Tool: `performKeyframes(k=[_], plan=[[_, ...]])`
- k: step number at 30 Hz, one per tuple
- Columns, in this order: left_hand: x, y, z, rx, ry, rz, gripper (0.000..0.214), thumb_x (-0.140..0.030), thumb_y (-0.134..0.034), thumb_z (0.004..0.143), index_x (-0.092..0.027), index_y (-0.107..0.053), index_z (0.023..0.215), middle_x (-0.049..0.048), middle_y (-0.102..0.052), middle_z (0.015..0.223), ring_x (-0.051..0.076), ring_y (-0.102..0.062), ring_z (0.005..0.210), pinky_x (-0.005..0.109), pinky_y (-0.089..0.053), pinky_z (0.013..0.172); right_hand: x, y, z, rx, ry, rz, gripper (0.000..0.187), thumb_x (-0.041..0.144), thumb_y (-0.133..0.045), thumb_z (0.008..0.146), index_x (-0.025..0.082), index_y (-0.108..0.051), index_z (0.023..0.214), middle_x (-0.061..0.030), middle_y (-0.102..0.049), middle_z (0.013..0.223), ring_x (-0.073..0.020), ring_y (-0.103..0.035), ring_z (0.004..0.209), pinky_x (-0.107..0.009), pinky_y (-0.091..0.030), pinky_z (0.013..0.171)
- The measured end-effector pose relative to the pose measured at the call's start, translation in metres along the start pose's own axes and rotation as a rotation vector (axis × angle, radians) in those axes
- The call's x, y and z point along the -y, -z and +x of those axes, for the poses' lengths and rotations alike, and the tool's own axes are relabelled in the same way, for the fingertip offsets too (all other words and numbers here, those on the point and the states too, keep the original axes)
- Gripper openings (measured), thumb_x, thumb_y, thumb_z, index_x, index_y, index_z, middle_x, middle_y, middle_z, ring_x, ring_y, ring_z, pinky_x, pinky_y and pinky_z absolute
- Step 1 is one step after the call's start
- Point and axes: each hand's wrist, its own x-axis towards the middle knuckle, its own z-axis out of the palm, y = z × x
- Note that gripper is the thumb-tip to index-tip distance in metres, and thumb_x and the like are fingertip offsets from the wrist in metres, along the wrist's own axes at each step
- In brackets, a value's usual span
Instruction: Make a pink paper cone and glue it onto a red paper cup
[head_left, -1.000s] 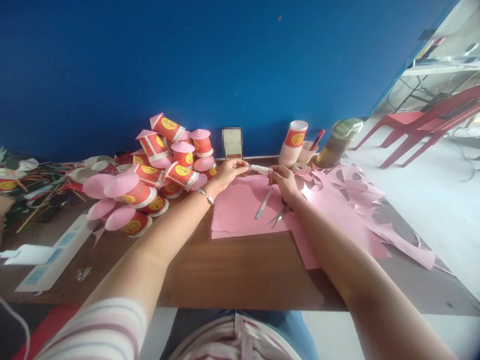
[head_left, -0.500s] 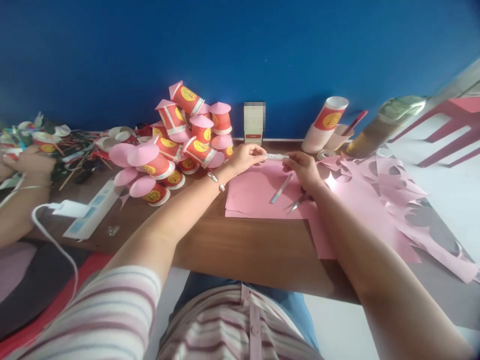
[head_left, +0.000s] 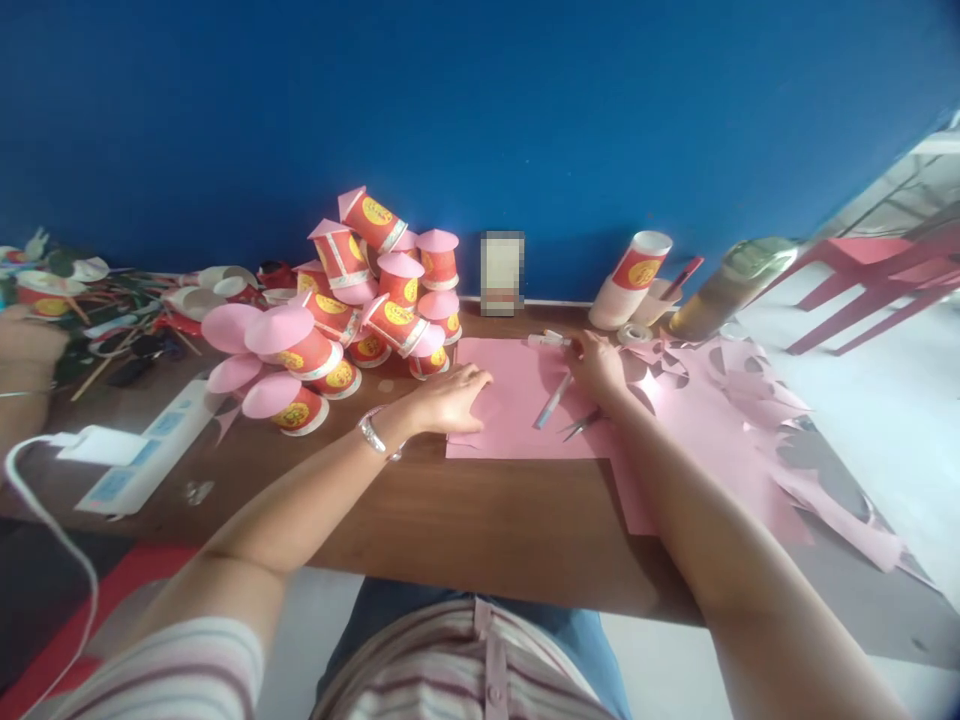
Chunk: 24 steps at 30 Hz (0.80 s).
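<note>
My left hand [head_left: 450,400] lies flat on the left edge of a pink paper sheet [head_left: 517,430] on the wooden table [head_left: 465,520], fingers spread, holding nothing. My right hand [head_left: 600,365] is at the sheet's far right side, fingers closed on a small white tube [head_left: 547,340] that points left. A pen [head_left: 551,400] and a pair of scissors [head_left: 581,425] lie on the sheet just beside my right hand.
A heap of red paper cups with pink cone tops [head_left: 360,300] stands left of the sheet. Cut pink paper scraps [head_left: 757,420] spread to the right. A cup stack [head_left: 628,267], tape roll [head_left: 634,333] and bottle [head_left: 724,285] stand by the blue wall. A power strip [head_left: 139,455] and another person's hand [head_left: 22,345] are at the left.
My left hand let go of the white tube and came down flat on the pink sheet. My right hand keeps the tube, now lower, near the sheet's far edge.
</note>
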Motion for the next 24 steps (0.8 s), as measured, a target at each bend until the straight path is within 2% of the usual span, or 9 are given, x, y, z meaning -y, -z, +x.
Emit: performKeyframes(k=[5,8,11,14,17,20,24], plan=[[-0.005,0.006,0.000,0.101,0.049,-0.046,0.044,-0.034,-0.067,0.075,-0.021,-0.058,0.116,0.0088,-0.070,0.118,0.028,-0.066,0.105,0.035,-0.049,0.081,0.001,-0.001,-0.005,-0.075,0.078,-0.092,0.027,0.019,-0.054,0.089,0.016,-0.068,0.112,-0.0175,-0.067,0.119,-0.0353,-0.061,0.115,-0.049,-0.052,0.095],[0.003,0.002,0.001,0.055,0.093,-0.164,0.031,-0.031,-0.066,0.075,-0.023,-0.062,0.104,0.0051,-0.073,0.105,0.025,-0.067,0.092,0.031,-0.046,0.072,0.005,0.001,-0.008,-0.146,0.168,-0.041,0.025,0.023,-0.054,0.092,0.018,-0.068,0.112,-0.0170,-0.066,0.121,-0.0351,-0.059,0.118,-0.052,-0.050,0.101],[0.016,-0.006,0.004,-0.053,0.105,-0.400,0.017,-0.029,-0.067,0.074,-0.022,-0.064,0.089,0.0026,-0.072,0.087,0.020,-0.065,0.080,0.030,-0.046,0.070,0.015,0.003,-0.011,-0.160,0.228,0.079,0.022,0.030,-0.057,0.095,0.020,-0.070,0.108,-0.0143,-0.069,0.113,-0.0332,-0.062,0.112,-0.050,-0.051,0.099],[0.027,-0.014,0.011,-0.202,0.099,-0.664,0.019,-0.036,-0.071,0.074,-0.019,-0.064,0.080,0.0023,-0.069,0.080,0.018,-0.062,0.076,0.029,-0.046,0.071,0.030,0.004,-0.015,-0.087,0.213,0.284,0.026,0.043,-0.059,0.096,0.021,-0.073,0.102,-0.0116,-0.071,0.103,-0.0296,-0.066,0.102,-0.045,-0.054,0.090],[0.032,-0.018,0.017,-0.342,0.110,-0.845,0.029,-0.043,-0.076,0.072,-0.017,-0.066,0.078,0.0012,-0.065,0.076,0.016,-0.057,0.072,0.028,-0.044,0.069,0.043,0.002,-0.019,0.073,0.179,0.512,0.036,0.055,-0.062,0.093,0.022,-0.074,0.101,-0.0096,-0.073,0.102,-0.0260,-0.067,0.095,-0.039,-0.054,0.079],[0.030,-0.020,0.018,-0.393,0.142,-0.956,0.035,-0.047,-0.080,0.070,-0.016,-0.067,0.080,0.0000,-0.062,0.073,0.013,-0.053,0.067,0.027,-0.041,0.063,0.050,-0.005,-0.022,0.232,0.118,0.648,0.039,0.059,-0.073,0.083,0.022,-0.076,0.095,-0.0083,-0.076,0.100,-0.0239,-0.067,0.089,-0.037,-0.052,0.076],[0.024,-0.022,0.017,-0.391,0.172,-1.087,0.043,-0.054,-0.083,0.067,-0.015,-0.067,0.080,0.0000,-0.061,0.074,0.012,-0.051,0.064,0.026,-0.042,0.057,0.052,-0.013,-0.026,0.294,0.001,0.682,0.036,0.056,-0.077,0.076,0.021,-0.074,0.080,-0.0054,-0.074,0.084,-0.0187,-0.061,0.070,-0.036,-0.048,0.067]])
